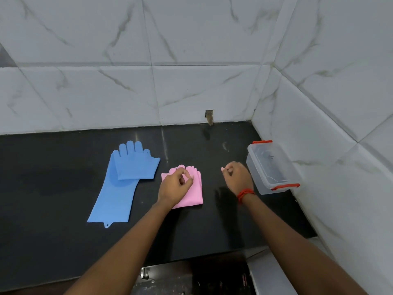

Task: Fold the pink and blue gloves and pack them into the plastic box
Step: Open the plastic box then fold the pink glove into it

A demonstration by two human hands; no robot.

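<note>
Your left hand (175,185) lies over the folded pink gloves (194,194) at centre, fingers curled; whether they pinch cannot be told. Your right hand (237,175), fisted and holding nothing, sits just left of the plastic box (263,186), which stands against the right wall. The blue gloves (123,177) lie left; the black counter (53,188) extends further left of them.

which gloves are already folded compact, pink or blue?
The pink gloves, the short stack beneath the left hand; the blue gloves to their left lie mostly stretched out long.
</note>
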